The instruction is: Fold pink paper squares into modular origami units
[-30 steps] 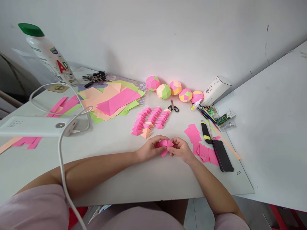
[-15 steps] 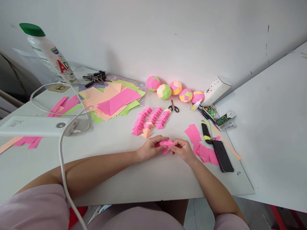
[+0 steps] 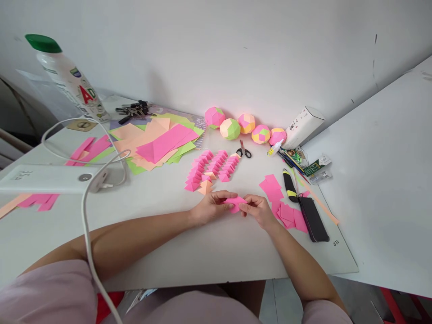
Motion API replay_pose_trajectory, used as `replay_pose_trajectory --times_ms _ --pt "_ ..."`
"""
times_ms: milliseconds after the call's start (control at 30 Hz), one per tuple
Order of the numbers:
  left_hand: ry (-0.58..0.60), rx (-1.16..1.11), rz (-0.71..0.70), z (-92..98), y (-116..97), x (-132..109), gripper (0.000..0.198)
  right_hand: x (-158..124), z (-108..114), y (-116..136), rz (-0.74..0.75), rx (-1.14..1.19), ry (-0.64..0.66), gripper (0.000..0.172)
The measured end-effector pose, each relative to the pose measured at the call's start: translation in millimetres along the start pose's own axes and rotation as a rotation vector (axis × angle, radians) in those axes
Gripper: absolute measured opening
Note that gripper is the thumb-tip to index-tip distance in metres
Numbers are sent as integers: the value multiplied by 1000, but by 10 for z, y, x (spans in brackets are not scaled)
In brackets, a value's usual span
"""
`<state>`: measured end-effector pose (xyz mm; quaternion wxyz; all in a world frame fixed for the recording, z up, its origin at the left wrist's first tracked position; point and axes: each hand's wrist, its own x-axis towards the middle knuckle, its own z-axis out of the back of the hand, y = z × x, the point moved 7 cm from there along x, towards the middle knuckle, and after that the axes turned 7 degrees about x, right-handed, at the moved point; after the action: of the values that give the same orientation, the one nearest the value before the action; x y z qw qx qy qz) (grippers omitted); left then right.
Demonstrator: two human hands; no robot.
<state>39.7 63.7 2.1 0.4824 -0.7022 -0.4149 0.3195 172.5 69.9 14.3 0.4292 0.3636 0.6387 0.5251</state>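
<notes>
My left hand (image 3: 209,209) and my right hand (image 3: 258,210) meet over the white table (image 3: 175,243), both pinching a small folded pink paper piece (image 3: 235,203) between their fingertips. Just beyond them lie rows of folded pink paper units (image 3: 212,167) with a few orange ones. Flat pink paper squares (image 3: 282,202) lie right beside my right hand. Several finished paper balls (image 3: 245,126) in pink, green and orange line the wall.
Scissors (image 3: 244,150), a glue bottle (image 3: 275,147), pens, a black-and-yellow cutter (image 3: 289,186) and a black phone (image 3: 313,218) sit at the right. A stack of coloured sheets (image 3: 158,140), keys (image 3: 134,109), a white power bank (image 3: 47,178) with cable and a green-capped bottle (image 3: 65,76) are at the left.
The pink piece has been flattened and turned between my fingertips; both hands stay in nearly the same spot.
</notes>
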Motion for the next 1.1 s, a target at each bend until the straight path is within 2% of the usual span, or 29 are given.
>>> replay_pose_trajectory --times_ms 167,400,667,900,1100 --pt "-3 120 -12 7 33 -8 32 -3 0 7 37 -29 -4 20" --pt "0 405 -52 8 0 -26 29 -29 -9 87 196 -136 -20 19" --pt "15 416 -62 2 -19 -29 28 -26 59 8 161 -49 -91 31" --pt "27 416 -51 3 -6 -30 25 -34 24 93 241 -107 -51 17" --pt "20 424 -38 13 7 -30 25 -36 26 105 265 -141 -52 18"
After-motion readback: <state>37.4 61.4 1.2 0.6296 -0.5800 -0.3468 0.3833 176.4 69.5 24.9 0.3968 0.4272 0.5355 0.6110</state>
